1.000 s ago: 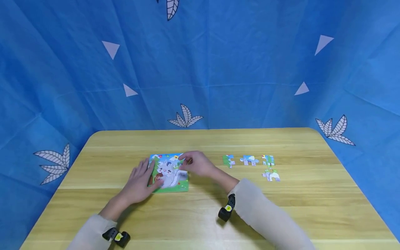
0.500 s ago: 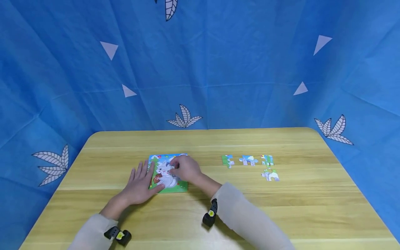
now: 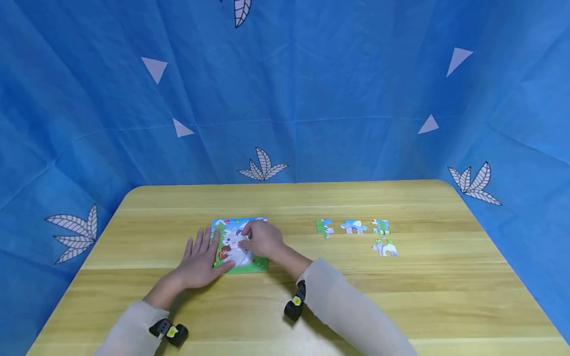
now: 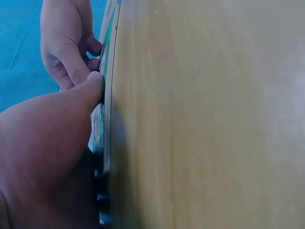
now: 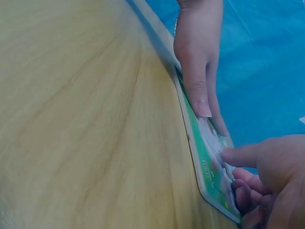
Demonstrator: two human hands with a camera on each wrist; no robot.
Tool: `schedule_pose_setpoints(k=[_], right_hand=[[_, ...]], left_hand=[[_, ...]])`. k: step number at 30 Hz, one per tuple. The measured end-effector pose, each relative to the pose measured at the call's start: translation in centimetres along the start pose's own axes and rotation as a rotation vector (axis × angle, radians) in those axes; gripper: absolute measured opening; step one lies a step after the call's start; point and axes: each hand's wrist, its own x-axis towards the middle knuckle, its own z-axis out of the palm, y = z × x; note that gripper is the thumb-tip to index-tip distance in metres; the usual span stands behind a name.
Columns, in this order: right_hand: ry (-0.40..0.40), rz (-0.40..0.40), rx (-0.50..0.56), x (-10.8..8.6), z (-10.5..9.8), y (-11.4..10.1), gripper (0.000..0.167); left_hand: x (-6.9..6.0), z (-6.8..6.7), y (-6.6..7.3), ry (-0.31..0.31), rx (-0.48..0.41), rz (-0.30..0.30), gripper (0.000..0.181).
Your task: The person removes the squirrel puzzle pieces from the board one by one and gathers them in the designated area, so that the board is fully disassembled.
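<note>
A flat jigsaw puzzle (image 3: 242, 268) with a grey-white furry animal on a green and blue ground lies on the table, left of centre in the head view. My left hand (image 3: 199, 262) rests on its left side with fingers straight and slightly spread. Over the upper right part of the picture is my right hand (image 3: 265, 241), its thumb and forefinger bent down to the surface. In the right wrist view, the right thumb (image 5: 238, 155) touches the puzzle (image 5: 209, 167), the other fingers curled beneath. Whether a piece is between its fingertips is hidden.
Several loose puzzle pieces lie right of the hands: a green one (image 3: 324, 227), a blue and white one (image 3: 354, 227), a green and blue one (image 3: 381, 227) and one below (image 3: 385, 248). A blue patterned cloth (image 3: 285, 89) hangs behind the wooden table (image 3: 285, 316).
My right hand has moved left from the puzzle's right edge toward the middle of the picture, then stayed nearly still. The left hand has kept its place.
</note>
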Motion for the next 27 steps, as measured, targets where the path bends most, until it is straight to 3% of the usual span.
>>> schedule_pose_setpoints(k=[9,27], right_hand=[[0.015,0.033,-0.013,-0.07,0.13,-0.45,0.018],[0.032,0.09,0.043,0.08,0.34,-0.55,0.016]], left_hand=[[0.15,0.12,-0.12,-0.011,0.016,-0.023,0.107],[-0.03,-0.03,0.19,0.003,0.023,-0.009,0.108]])
